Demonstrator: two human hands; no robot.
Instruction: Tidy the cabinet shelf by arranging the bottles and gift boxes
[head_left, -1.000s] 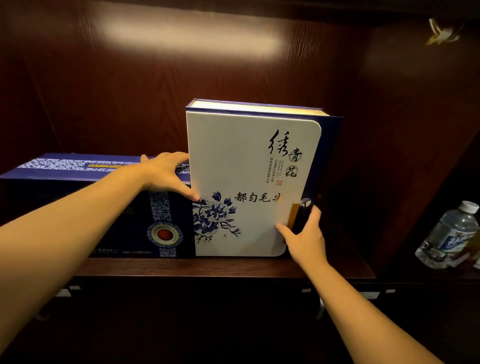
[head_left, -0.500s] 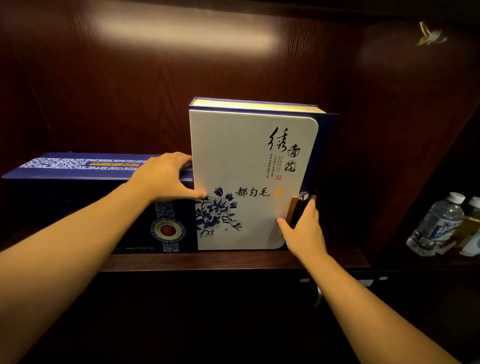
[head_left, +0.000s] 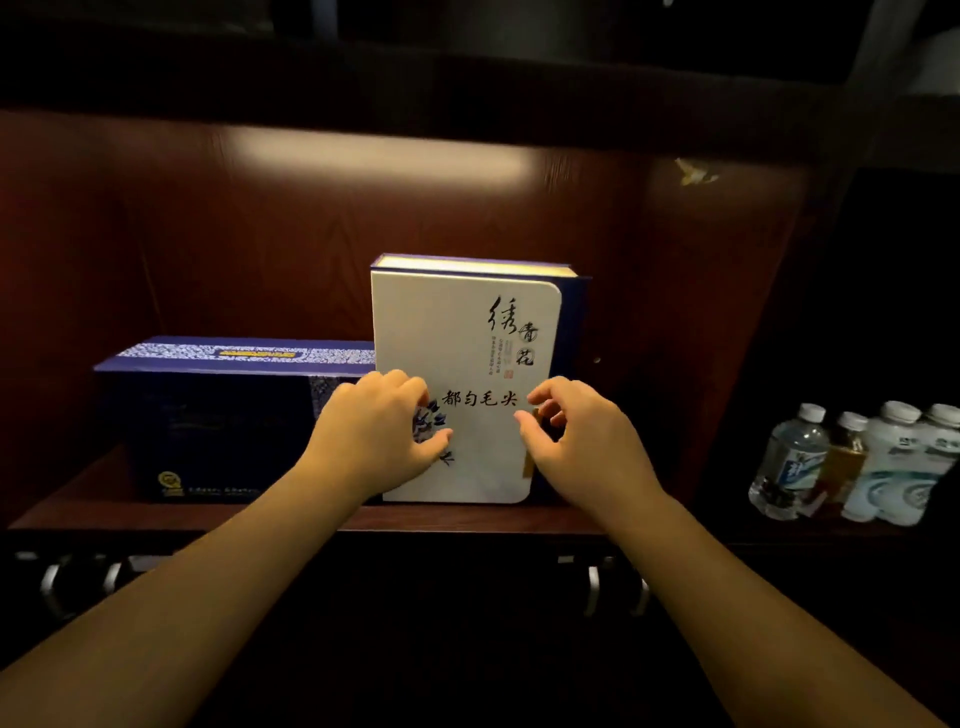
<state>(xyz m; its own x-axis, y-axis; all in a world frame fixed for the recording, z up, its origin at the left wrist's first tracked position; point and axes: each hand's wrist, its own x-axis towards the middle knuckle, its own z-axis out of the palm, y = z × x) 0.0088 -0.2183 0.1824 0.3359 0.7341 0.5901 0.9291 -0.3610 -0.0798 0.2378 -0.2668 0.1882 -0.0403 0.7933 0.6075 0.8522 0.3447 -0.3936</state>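
A white gift box (head_left: 462, 332) with black calligraphy and a blue flower stands upright on the dark wooden shelf (head_left: 467, 517). A long dark blue gift box (head_left: 223, 415) lies flat against its left side. My left hand (head_left: 379, 431) hovers in front of the white box's lower left, fingers curled and apart, holding nothing. My right hand (head_left: 576, 431) hovers in front of its lower right edge, fingers loosely curled, empty. Both hands hide part of the box's front. Several plastic bottles (head_left: 857, 462) stand in the compartment to the right.
A vertical wooden partition (head_left: 737, 364) separates the box shelf from the bottle compartment. Metal door handles (head_left: 592, 587) sit below the shelf edge. An upper shelf board (head_left: 415, 88) runs overhead. Open shelf surface lies left of the blue box.
Both hands have come off the white box's sides and drawn back in front of it. The view has pulled back, showing more bottles on the right.
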